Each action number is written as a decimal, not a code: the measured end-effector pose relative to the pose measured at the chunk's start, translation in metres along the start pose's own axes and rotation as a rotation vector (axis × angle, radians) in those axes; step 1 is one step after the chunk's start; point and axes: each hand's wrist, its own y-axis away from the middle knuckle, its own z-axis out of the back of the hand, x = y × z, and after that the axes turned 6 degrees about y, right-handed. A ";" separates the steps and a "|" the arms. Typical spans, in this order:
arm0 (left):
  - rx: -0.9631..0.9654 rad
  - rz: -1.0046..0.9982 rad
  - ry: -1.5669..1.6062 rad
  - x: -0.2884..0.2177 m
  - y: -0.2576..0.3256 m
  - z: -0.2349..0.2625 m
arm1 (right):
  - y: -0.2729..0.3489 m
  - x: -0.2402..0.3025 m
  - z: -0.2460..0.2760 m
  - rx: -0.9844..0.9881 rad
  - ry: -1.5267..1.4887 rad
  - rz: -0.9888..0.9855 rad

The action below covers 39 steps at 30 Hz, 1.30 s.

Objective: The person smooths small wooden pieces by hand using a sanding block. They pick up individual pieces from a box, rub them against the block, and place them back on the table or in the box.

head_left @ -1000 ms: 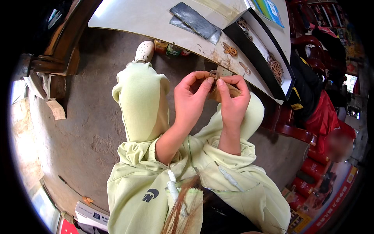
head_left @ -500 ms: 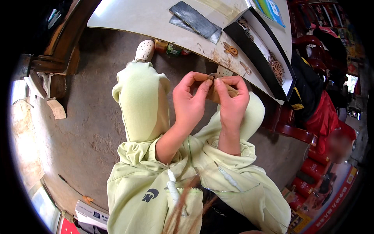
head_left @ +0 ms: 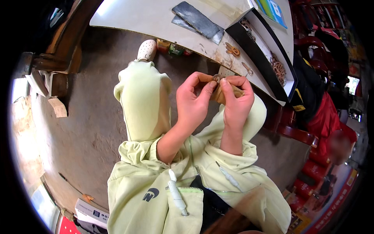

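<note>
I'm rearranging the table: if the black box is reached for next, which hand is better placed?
Probably the right hand: it sits nearer the black box, while the left hand lies farther left. Both pinch a small brown piece.

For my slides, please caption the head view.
Left hand and right hand pinch a small brownish piece near a white table.

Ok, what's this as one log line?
left fingers: pinching small brown loop | right fingers: pinching same loop | white table: open black box

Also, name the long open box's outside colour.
The long open box is black outside, seen best in the head view.
</note>
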 end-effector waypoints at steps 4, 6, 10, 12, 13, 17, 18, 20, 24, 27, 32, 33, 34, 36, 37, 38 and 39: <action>-0.014 0.003 -0.002 -0.001 -0.002 0.002 | 0.005 0.002 0.000 0.053 0.005 -0.039; 0.030 -0.017 -0.021 0.000 -0.002 0.002 | 0.000 0.005 -0.001 0.006 0.011 -0.009; -0.026 0.012 -0.011 -0.002 -0.001 0.003 | 0.005 0.004 0.001 0.070 0.037 -0.088; -0.009 0.001 -0.001 0.000 -0.002 0.002 | 0.000 0.007 0.002 0.027 0.043 -0.032; 0.014 0.006 -0.001 0.000 0.000 0.001 | -0.002 0.007 0.002 0.007 0.041 -0.010; -0.029 0.006 0.005 0.001 0.000 0.002 | 0.003 -0.003 0.001 0.048 0.018 -0.019; -0.055 0.006 0.008 0.000 -0.001 0.002 | 0.006 -0.004 0.001 0.075 0.030 -0.040; -0.018 -0.005 0.006 0.001 -0.002 0.003 | 0.003 -0.003 0.000 0.055 0.004 -0.019; 0.013 0.034 -0.005 -0.002 0.001 0.003 | 0.001 0.000 0.001 0.036 -0.015 -0.008; 0.009 0.019 0.026 0.001 -0.002 0.004 | 0.003 -0.002 0.002 0.083 0.037 0.014; 0.008 0.015 0.020 -0.004 -0.002 0.001 | -0.002 -0.002 0.000 0.051 -0.021 0.016; -0.010 0.019 0.014 -0.005 -0.001 0.001 | 0.002 -0.007 0.002 0.078 0.003 0.024; -0.033 0.025 0.003 -0.005 -0.001 0.002 | 0.005 -0.007 0.000 0.107 0.023 0.028; 0.008 0.021 0.057 -0.001 -0.003 0.001 | 0.000 0.000 0.002 0.061 0.013 0.003; 0.021 0.035 0.046 -0.001 -0.002 0.000 | -0.004 0.003 0.002 0.044 -0.014 -0.010; 0.035 0.049 0.035 -0.002 -0.001 0.000 | -0.005 0.004 0.003 0.027 -0.042 -0.022; 0.017 0.083 0.073 -0.002 0.000 0.001 | -0.002 -0.001 0.003 0.035 -0.011 -0.024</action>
